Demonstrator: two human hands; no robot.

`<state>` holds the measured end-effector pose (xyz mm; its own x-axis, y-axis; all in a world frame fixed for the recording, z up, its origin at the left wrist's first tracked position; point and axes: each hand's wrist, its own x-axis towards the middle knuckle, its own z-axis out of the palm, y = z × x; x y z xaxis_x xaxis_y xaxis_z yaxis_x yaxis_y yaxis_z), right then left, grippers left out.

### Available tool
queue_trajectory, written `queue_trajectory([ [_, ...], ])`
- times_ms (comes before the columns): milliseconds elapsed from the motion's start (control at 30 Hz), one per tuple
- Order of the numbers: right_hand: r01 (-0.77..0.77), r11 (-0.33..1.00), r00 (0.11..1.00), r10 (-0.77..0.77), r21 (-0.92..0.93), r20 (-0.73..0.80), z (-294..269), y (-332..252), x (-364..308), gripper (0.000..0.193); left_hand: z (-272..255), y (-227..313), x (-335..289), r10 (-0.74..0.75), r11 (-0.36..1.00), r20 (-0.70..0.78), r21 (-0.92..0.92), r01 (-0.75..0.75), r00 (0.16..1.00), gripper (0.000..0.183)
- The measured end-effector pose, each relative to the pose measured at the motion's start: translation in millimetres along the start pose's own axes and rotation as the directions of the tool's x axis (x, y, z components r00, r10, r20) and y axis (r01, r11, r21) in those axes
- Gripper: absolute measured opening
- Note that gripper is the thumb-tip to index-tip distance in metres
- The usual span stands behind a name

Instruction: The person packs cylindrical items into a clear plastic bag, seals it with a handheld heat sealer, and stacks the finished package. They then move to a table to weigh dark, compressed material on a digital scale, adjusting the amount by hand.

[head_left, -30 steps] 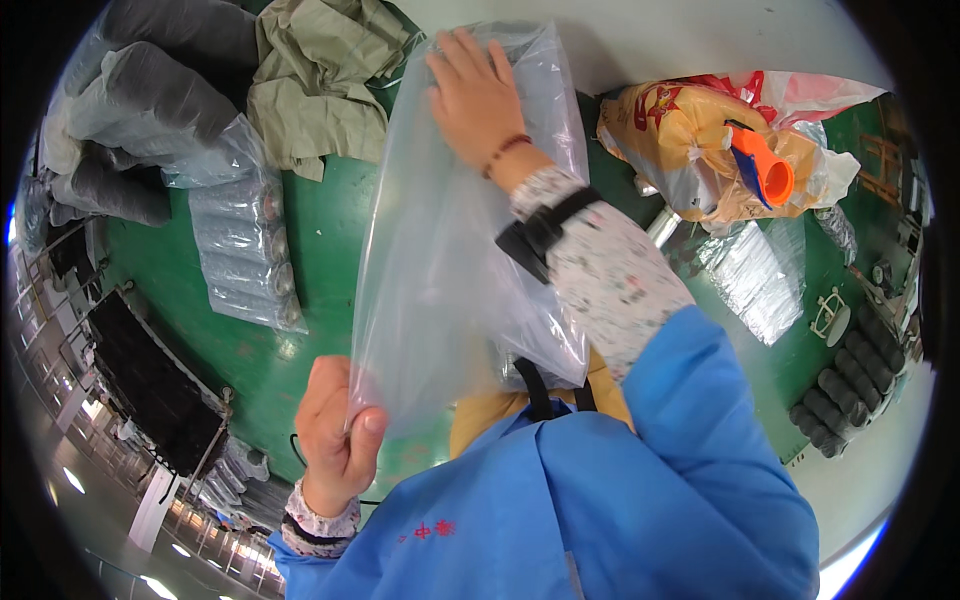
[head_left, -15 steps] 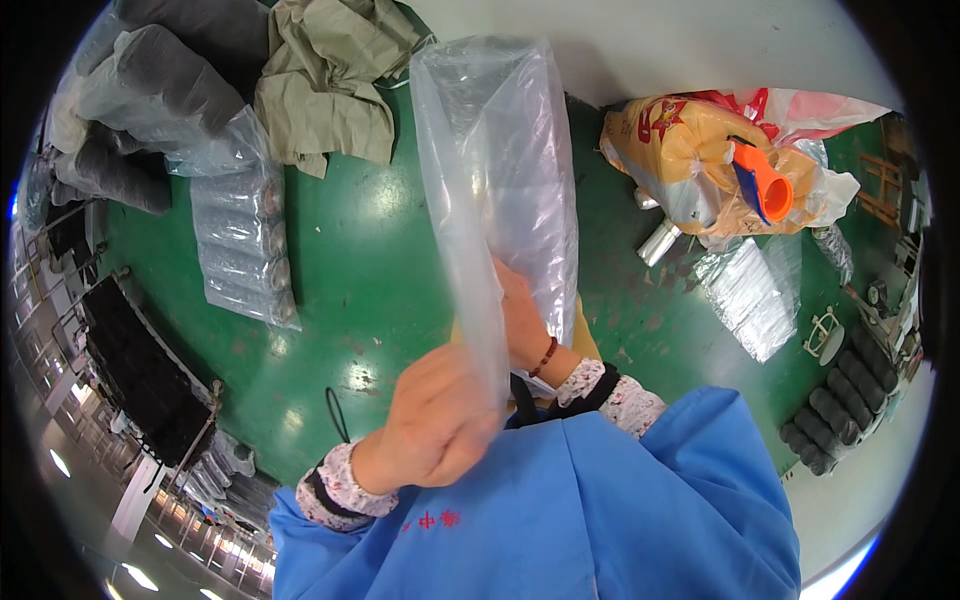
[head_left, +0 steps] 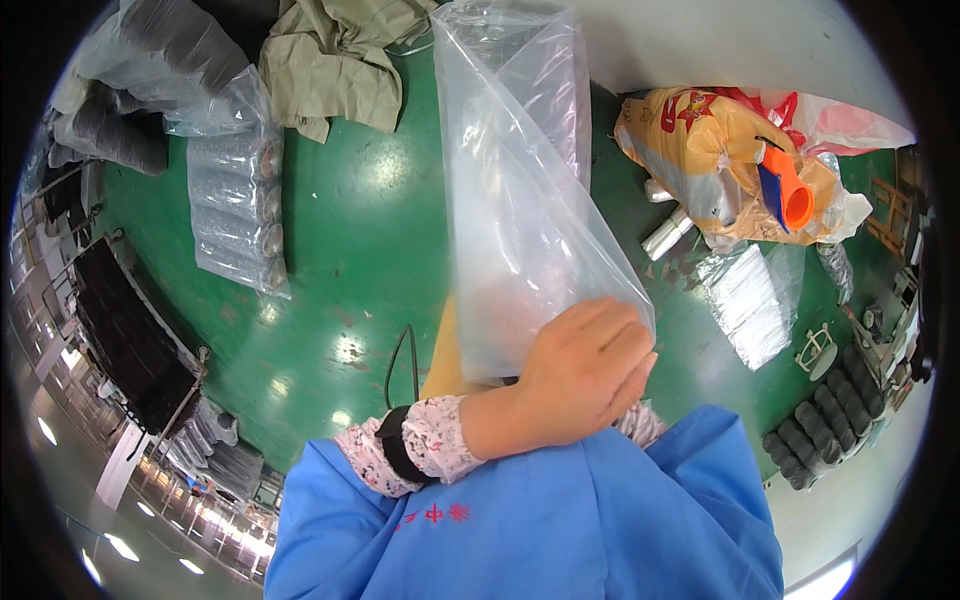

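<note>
- The green floor (head_left: 340, 230) spreads under everything; nothing here rests on a counter.
- A clear plastic bag (head_left: 520, 200) is held up in front of the person, and it is the biggest thing in hand. Its long axis runs from the grip near the chest up and away toward the far wall, leaning a little to the person's left at the top. The far end looks loose and puffed; I cannot tell from here whether it is open.
- So the bag lies almost wholly beyond the grip: the near, lower edge is pinched, and the rest stands free above the floor, touching nothing else I can see.
- The left hand (head_left: 580, 375) reaches across the body and is closed tight on that lower edge, fingers curled over bunched plastic.
- The right hand is not visible; it may be tucked behind the left hand or the blue coat, and I cannot tell whether it holds anything. The left hand is plainly the one with the bag.
- Well apart to the right lies a yellow sack (head_left: 720, 160) with an orange scoop (head_left: 790, 195) on it.
- Off to the left, wrapped rolls (head_left: 235, 215) lie on the floor, well clear of the bag.
</note>
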<state>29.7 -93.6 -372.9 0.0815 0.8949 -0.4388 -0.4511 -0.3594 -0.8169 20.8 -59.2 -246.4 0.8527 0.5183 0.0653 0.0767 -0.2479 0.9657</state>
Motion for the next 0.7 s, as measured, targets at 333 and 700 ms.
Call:
queue_trajectory([
  [333, -0.234, 0.938, 0.967, 0.198, 0.255, 0.157, -10, 28, -45, 0.038, 51, -35, -5, 0.015, 0.989, -0.026, 0.148, -0.011, 1.000, 0.012],
  [700, -0.295, 0.950, 0.825, 0.198, -0.106, -0.529, -172, 30, -126, 0.031, 122, -141, 24, -0.490, 0.553, 0.296, 0.833, 0.029, 0.820, 0.012],
])
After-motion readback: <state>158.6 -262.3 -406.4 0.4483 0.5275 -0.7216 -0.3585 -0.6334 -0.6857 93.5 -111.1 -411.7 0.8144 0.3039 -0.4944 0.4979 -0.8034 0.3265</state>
